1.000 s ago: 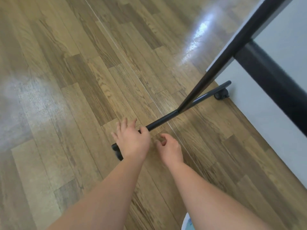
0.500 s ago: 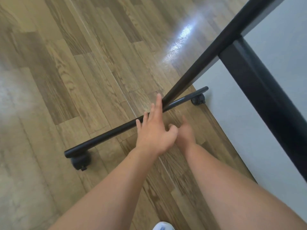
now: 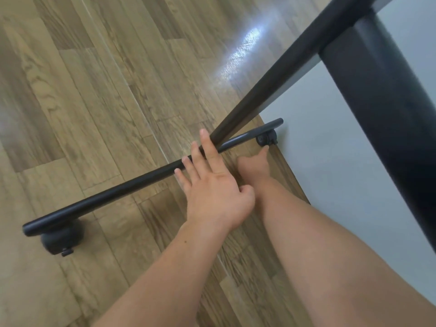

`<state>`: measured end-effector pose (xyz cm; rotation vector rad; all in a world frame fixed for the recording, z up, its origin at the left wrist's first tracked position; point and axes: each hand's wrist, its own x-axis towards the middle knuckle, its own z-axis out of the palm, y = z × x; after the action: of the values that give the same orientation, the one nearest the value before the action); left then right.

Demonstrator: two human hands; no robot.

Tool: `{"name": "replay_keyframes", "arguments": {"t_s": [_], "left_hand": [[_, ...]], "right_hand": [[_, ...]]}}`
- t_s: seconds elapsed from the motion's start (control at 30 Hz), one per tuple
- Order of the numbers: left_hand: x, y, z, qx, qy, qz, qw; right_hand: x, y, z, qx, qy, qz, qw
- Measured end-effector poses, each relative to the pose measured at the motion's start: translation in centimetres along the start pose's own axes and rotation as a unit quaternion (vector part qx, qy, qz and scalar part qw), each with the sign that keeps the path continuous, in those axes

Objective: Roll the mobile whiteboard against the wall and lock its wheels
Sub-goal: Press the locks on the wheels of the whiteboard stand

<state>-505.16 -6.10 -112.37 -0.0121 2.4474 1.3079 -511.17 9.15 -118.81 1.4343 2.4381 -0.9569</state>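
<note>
A wood-grain plank floor (image 3: 99, 114) fills most of the view, its boards running from about 11 o'clock toward 5 o'clock, with a bright patch of glare (image 3: 245, 53) near 1 o'clock. Two black casters stand on it. The near caster (image 3: 61, 239) sits at about 8 o'clock, a small tab sticking out at its lower edge. The far caster (image 3: 266, 138) sits just right of centre, toward 2 o'clock, at the seam where the boards meet a pale wall (image 3: 330, 161). A black base bar (image 3: 122, 190) spans between the casters, raised just off the boards.
</note>
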Motion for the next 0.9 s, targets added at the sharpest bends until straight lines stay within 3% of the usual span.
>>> {"name": "replay_keyframes", "arguments": {"t_s": [0.4, 0.6, 0.77, 0.9], "left_hand": [[0.4, 0.5, 0.6, 0.006, 0.000, -0.003, 1.000], [0.4, 0.5, 0.6, 0.006, -0.001, -0.002, 1.000], [0.4, 0.5, 0.6, 0.010, -0.004, -0.006, 1.000], [0.5, 0.3, 0.5, 0.009, -0.011, -0.009, 1.000]], "right_hand": [[2.5, -0.7, -1.4, 0.028, -0.037, 0.050, 0.998], [3.0, -0.3, -1.1, 0.035, -0.020, 0.043, 0.998], [3.1, 0.1, -1.0, 0.064, -0.057, 0.116, 0.990], [2.3, 0.9, 0.1, 0.052, -0.034, 0.061, 0.996]]}}
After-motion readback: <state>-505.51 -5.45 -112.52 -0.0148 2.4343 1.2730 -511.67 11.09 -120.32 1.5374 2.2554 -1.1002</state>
